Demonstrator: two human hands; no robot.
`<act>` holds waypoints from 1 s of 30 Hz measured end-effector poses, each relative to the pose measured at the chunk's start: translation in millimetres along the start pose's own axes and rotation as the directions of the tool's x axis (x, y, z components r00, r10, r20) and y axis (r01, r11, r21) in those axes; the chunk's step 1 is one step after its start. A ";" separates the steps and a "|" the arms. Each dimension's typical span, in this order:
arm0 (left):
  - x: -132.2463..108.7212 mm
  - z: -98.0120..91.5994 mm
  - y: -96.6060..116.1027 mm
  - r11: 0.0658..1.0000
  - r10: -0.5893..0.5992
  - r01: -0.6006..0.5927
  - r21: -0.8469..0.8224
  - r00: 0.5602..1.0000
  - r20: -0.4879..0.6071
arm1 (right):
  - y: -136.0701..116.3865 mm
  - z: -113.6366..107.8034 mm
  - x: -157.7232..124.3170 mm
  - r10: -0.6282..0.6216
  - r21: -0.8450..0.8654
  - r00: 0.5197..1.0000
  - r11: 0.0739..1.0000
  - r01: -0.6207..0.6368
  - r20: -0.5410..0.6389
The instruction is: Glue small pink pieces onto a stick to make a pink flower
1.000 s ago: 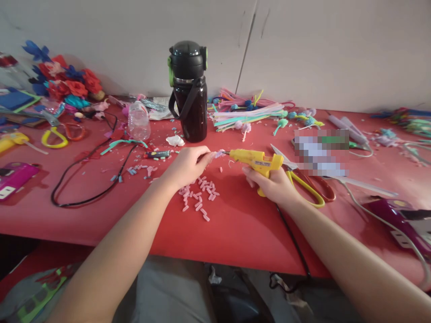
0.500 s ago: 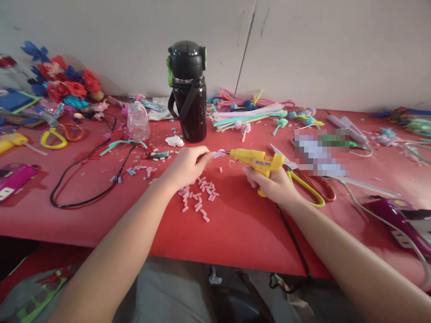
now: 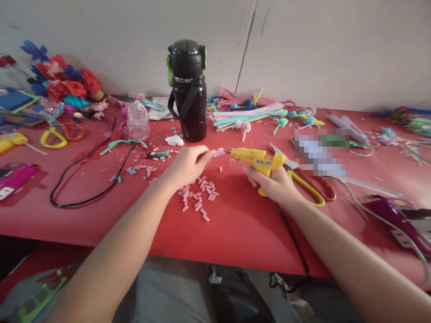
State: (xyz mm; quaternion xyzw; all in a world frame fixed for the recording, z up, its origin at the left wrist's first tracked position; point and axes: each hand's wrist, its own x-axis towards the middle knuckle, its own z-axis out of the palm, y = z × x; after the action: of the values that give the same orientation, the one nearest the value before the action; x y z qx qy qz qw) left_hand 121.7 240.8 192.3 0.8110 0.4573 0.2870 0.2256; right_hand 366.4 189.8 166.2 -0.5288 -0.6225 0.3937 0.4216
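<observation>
Between the fingertips of my left hand (image 3: pixel 191 165) is a small fuzzy lilac piece (image 3: pixel 219 152), pinched and mostly hidden at its near end. My right hand (image 3: pixel 274 184) is wrapped round the handle of a yellow hot glue gun (image 3: pixel 247 156). The gun points left, and its metal nozzle meets or nearly meets the lilac piece; I cannot tell if they touch. Below my left hand lie many short pink pieces (image 3: pixel 198 195) on the red tabletop (image 3: pixel 235 229). Scissors (image 3: pixel 308 188) with yellow and red handles lie just right of my right hand.
A black water bottle (image 3: pixel 188 98) stands behind my left hand, beside a clear plastic bottle (image 3: pixel 138 121). Bundled pipe cleaners (image 3: pixel 247 116) lie along the wall. A black cord (image 3: pixel 292 237) hangs over the table's front edge. Purple power strips (image 3: pixel 400 220) sit at both sides.
The glue gun has shifted very slightly right, and a bit more of the lilac piece shows. Both hands keep their grips.
</observation>
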 end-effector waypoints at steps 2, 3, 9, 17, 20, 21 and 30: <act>0.3 0.0 -0.1 1.000 0.001 -0.001 0.002 1.000 -0.001 | 0.7 0.1 0.1 0.003 0.001 1.000 1.000 -0.003 -0.003; 0.5 0.1 -0.2 1.000 0.001 -0.001 0.005 1.000 -0.001 | 1.1 0.1 0.3 0.005 0.002 1.000 1.000 -0.005 -0.005; 0.8 1.1 -1.9 1.000 0.007 -0.007 0.019 1.000 -0.010 | 4.0 -0.8 1.1 -0.021 0.018 1.000 1.000 0.021 -0.011; 0.3 1.2 -2.0 1.000 0.007 -0.006 0.021 1.000 -0.013 | 7.1 -1.1 1.7 -0.028 0.026 1.000 0.999 0.028 -0.010; 0.3 1.5 -1.4 1.000 0.011 -0.011 0.020 1.000 -0.019 | 6.2 -0.7 1.6 -0.017 0.022 1.000 1.000 0.017 -0.012; 0.4 1.6 -1.3 1.000 0.013 -0.013 0.019 1.000 -0.020 | 5.7 -0.7 1.4 -0.015 0.023 1.000 1.000 0.016 -0.015; -0.2 0.8 -1.4 1.000 0.003 -0.003 0.019 1.000 -0.015 | 0.6 -1.9 1.3 -0.049 0.027 0.999 0.998 0.048 0.003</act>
State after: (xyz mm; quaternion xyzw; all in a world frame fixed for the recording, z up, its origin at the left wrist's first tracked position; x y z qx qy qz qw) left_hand 121.4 241.1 190.8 0.8115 0.4604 0.2894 0.2139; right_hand 368.3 191.2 166.4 -0.5070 -0.6305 0.3928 0.4371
